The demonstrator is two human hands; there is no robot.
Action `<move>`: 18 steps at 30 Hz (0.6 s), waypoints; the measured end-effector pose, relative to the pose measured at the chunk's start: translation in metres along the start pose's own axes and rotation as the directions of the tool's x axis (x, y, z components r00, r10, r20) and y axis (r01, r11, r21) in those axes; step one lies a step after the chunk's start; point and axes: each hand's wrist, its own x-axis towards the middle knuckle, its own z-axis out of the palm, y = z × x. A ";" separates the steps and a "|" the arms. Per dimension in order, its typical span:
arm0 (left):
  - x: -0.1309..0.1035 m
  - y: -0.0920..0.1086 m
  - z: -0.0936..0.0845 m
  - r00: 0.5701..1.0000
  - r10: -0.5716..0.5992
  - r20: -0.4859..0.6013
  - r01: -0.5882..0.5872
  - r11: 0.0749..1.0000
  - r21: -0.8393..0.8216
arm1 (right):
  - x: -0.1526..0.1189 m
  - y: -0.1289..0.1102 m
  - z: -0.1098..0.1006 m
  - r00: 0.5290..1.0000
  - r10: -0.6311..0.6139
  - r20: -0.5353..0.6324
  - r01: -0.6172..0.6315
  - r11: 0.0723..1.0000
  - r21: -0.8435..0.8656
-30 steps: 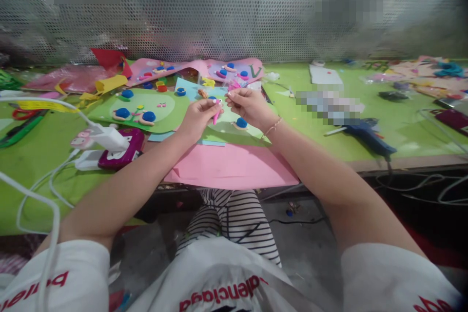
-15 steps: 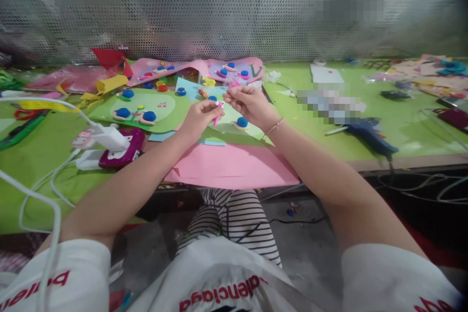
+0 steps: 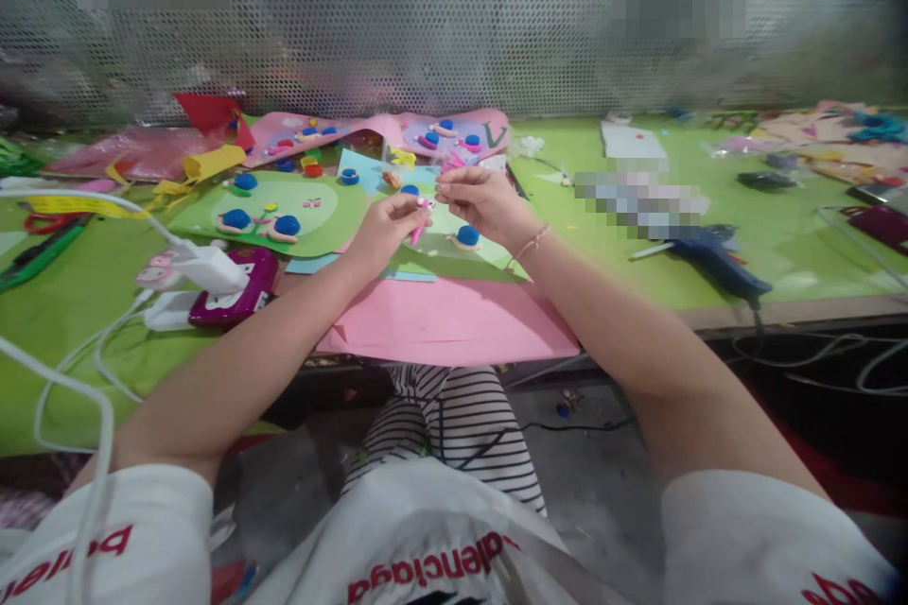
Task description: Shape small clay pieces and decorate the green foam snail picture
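Between the thumb and fingers of my left hand (image 3: 389, 229) is a small pink clay piece (image 3: 418, 231) with a white and dark spot at its top, like an eye. My right hand (image 3: 480, 204) is pinched close beside it, fingertips near the top of the pink piece; whatever it holds is too small to make out. Under both hands lies a green sheet (image 3: 319, 241) bearing blue-shelled clay snails, one snail (image 3: 466, 236) below my right hand and another snail (image 3: 287, 227) to the left. A pink sheet (image 3: 454, 321) lies at the table's front edge.
A blue glue gun (image 3: 720, 265) lies at the right, its cord over the edge. White chargers (image 3: 213, 267) and a purple power block (image 3: 237, 298) sit left by my forearm. Green-handled scissors (image 3: 43, 255) lie far left. Pink decorated sheets (image 3: 375, 128) stand by the perforated metal panel (image 3: 426, 19).
The view has shifted very slightly. My hands keep nearly the same pose, with the pink piece still in the left.
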 end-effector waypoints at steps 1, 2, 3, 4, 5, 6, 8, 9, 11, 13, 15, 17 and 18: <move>0.000 -0.001 0.000 1.000 -0.003 0.000 0.003 1.000 -0.006 | 0.000 0.000 0.000 1.000 -0.006 0.004 0.006 1.000 0.001; 0.000 -0.001 0.000 1.000 -0.010 0.000 0.010 1.000 -0.014 | 0.000 0.000 0.000 1.000 -0.015 0.006 0.015 1.000 -0.002; 0.000 -0.002 -0.001 1.000 -0.018 0.000 0.018 1.000 -0.023 | 0.001 0.000 0.000 1.000 -0.026 0.007 0.026 1.000 -0.011; 0.000 -0.002 -0.001 1.000 -0.027 0.000 0.027 0.999 -0.030 | 0.001 0.001 0.000 0.999 -0.038 0.008 0.038 0.999 -0.030; 0.000 -0.002 -0.001 0.999 -0.035 -0.001 0.035 0.999 -0.033 | 0.001 0.001 0.001 0.999 -0.050 0.007 0.050 0.997 -0.057; 0.000 -0.002 -0.001 0.999 -0.040 -0.001 0.040 0.999 -0.033 | 0.001 0.001 0.001 0.998 -0.063 0.007 0.063 0.994 -0.091; 0.000 -0.002 0.000 0.999 -0.043 0.001 0.043 0.999 -0.029 | 0.000 0.000 0.002 0.995 -0.097 0.007 0.097 0.980 -0.175; 0.000 -0.001 0.000 0.999 -0.045 0.003 0.045 0.999 -0.026 | -0.001 0.000 0.002 0.993 -0.121 0.009 0.120 0.968 -0.221; 0.000 -0.001 0.000 0.999 -0.049 0.011 0.050 0.999 -0.017 | -0.003 -0.001 0.003 0.983 -0.184 0.022 0.181 0.931 -0.316; -0.001 -0.002 0.000 0.998 -0.050 0.024 0.050 0.999 -0.012 | -0.005 -0.002 0.005 0.967 -0.249 0.050 0.248 0.882 -0.400; -0.001 -0.003 0.000 0.998 -0.043 0.039 0.044 0.999 -0.007 | -0.006 -0.002 0.006 0.950 -0.299 0.095 0.308 0.834 -0.458; -0.001 -0.005 -0.001 0.998 -0.035 0.055 0.034 0.999 0.006 | -0.007 -0.001 0.006 0.934 -0.326 0.148 0.355 0.796 -0.490; -0.001 -0.005 -0.001 0.998 -0.031 0.062 0.030 0.999 0.018 | -0.007 0.000 0.007 0.927 -0.332 0.173 0.373 0.785 -0.494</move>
